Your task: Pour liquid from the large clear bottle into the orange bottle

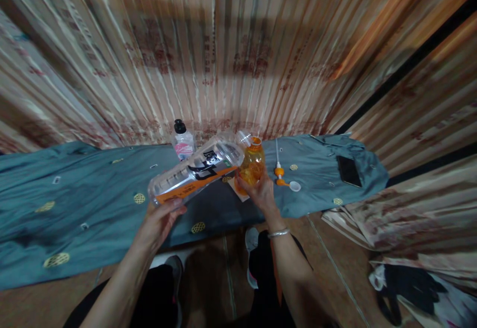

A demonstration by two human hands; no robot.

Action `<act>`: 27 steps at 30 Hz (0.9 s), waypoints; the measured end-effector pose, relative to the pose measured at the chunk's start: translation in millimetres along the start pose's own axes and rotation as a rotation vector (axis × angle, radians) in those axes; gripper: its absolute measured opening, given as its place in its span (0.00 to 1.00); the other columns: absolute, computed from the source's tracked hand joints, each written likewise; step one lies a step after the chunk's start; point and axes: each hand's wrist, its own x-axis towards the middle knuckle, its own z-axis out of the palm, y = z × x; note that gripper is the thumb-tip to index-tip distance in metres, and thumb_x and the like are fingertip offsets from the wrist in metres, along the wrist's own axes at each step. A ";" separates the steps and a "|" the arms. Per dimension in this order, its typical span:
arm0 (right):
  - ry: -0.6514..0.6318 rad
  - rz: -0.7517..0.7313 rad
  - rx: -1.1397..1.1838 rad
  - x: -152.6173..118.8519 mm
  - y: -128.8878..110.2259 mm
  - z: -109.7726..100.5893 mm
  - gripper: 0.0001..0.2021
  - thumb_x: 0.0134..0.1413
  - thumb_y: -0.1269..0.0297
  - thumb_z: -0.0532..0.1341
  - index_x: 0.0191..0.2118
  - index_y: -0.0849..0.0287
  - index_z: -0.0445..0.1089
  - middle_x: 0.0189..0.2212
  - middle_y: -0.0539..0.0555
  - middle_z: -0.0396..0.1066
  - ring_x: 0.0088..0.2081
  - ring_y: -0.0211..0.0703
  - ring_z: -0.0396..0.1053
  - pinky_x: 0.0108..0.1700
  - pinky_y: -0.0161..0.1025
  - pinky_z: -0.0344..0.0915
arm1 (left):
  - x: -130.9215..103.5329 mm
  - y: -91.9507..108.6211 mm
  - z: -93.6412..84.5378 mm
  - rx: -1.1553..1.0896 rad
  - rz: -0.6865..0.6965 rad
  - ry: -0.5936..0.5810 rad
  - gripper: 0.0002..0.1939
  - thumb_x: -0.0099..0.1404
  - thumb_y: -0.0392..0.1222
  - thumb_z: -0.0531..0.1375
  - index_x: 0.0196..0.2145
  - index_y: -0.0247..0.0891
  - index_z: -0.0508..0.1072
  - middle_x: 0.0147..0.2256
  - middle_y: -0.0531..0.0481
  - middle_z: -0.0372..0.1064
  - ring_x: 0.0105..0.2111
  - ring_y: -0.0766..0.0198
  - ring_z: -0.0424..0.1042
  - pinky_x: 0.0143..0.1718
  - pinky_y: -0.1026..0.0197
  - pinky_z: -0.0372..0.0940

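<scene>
"How far along?"
"The pump lies loose on the counter. The left hand has its fingers round the tilted clear bottle, neck beside the open orange bottle, which the right hand grips."
"Anything poured?"
"Can't tell; the pump seemingly still needs fitting."

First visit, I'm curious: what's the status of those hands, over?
Left hand: holding clear bottle, tilted. Right hand: gripping orange bottle. Bottle openings close, nothing visibly blocking; pump lies to the right.

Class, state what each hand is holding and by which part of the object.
The left hand holds the clear bottle near its base; the right hand holds the orange bottle by its lower body.
</scene>
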 end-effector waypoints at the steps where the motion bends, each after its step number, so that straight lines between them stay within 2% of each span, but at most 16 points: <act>1: -0.009 -0.004 -0.001 0.1 0.3 -0.3 0.40 0.52 0.49 0.74 0.67 0.61 0.68 0.51 0.65 0.85 0.51 0.65 0.85 0.53 0.57 0.83 | 0.1 0.2 0.0 0.001 0.006 0.003 0.50 0.39 0.31 0.79 0.62 0.45 0.78 0.42 0.51 0.85 0.35 0.59 0.81 0.27 0.66 0.76; 6: -0.033 -0.008 0.008 -0.1 2.0 0.3 0.38 0.52 0.48 0.74 0.66 0.59 0.68 0.53 0.66 0.84 0.54 0.66 0.84 0.56 0.60 0.82 | 0.0 1.3 1.5 0.002 0.049 0.012 0.48 0.37 0.32 0.80 0.59 0.46 0.80 0.38 0.53 0.85 0.36 0.57 0.81 0.26 0.65 0.76; 11: -0.015 -0.008 0.021 -0.4 3.8 2.6 0.38 0.52 0.51 0.75 0.67 0.54 0.68 0.54 0.65 0.84 0.54 0.68 0.84 0.57 0.63 0.82 | -0.6 1.9 5.5 -0.002 0.089 0.018 0.48 0.37 0.33 0.81 0.58 0.48 0.80 0.43 0.51 0.86 0.35 0.58 0.82 0.25 0.67 0.73; 17: -0.025 -0.016 0.038 0.5 -0.3 0.6 0.38 0.52 0.52 0.74 0.66 0.58 0.68 0.56 0.67 0.82 0.58 0.68 0.82 0.62 0.65 0.79 | -0.3 5.3 8.8 0.013 0.066 0.014 0.47 0.36 0.34 0.81 0.57 0.46 0.81 0.46 0.48 0.86 0.32 0.60 0.82 0.25 0.67 0.76; 23: -0.027 -0.004 0.060 0.0 -2.9 -0.7 0.37 0.52 0.51 0.74 0.65 0.55 0.68 0.55 0.65 0.83 0.55 0.67 0.83 0.59 0.66 0.80 | 2.1 7.0 9.3 -0.002 0.086 0.015 0.44 0.36 0.35 0.81 0.54 0.43 0.83 0.44 0.48 0.86 0.32 0.60 0.82 0.25 0.68 0.76; 27: -0.011 0.005 0.018 0.2 -2.5 -0.2 0.44 0.50 0.49 0.75 0.69 0.60 0.64 0.54 0.66 0.84 0.53 0.67 0.84 0.55 0.62 0.82 | 1.6 9.2 10.3 -0.028 0.115 0.018 0.43 0.34 0.33 0.81 0.52 0.43 0.83 0.37 0.51 0.85 0.33 0.59 0.81 0.25 0.67 0.77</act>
